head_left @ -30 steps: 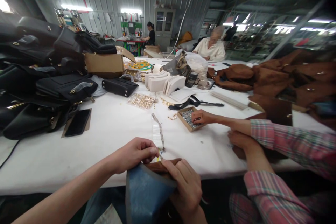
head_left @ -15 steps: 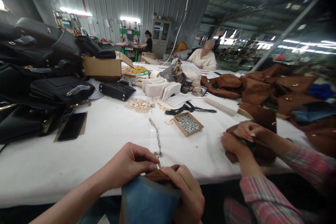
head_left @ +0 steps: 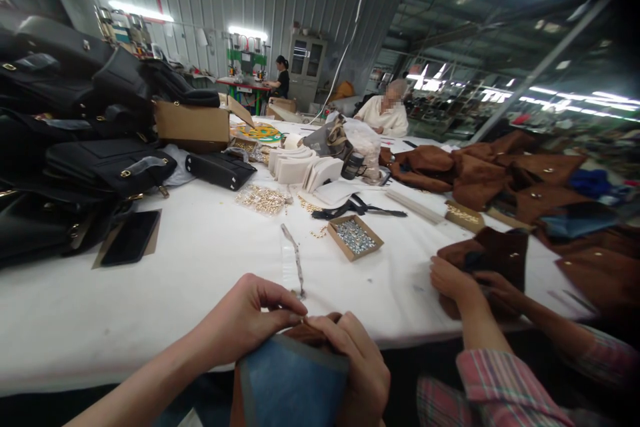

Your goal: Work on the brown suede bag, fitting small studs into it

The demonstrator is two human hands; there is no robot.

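Observation:
My left hand (head_left: 253, 317) and my right hand (head_left: 357, 363) both grip a brown leather piece with a blue lining (head_left: 293, 380) at the near edge of the white table (head_left: 200, 253). Their fingertips meet at the piece's top edge. What they pinch there is too small to make out. Just beyond my fingers a clear plastic strip (head_left: 293, 257) lies on the table. A small cardboard box of silver studs (head_left: 355, 237) stands further out, to the right.
A co-worker in a plaid sleeve (head_left: 493, 380) handles a brown leather piece (head_left: 493, 253) at my right. Black bags (head_left: 75, 147) are piled on the left, beside a dark phone (head_left: 131, 237). Gold studs (head_left: 263, 199), cream pieces (head_left: 300, 167) and brown pieces (head_left: 500, 170) cover the far table. A seated person (head_left: 385, 117) works beyond.
The co-worker's hand left the stud box and now works on a brown piece at the table's right edge. My hands closed in on the piece's top edge; the view tilted slightly.

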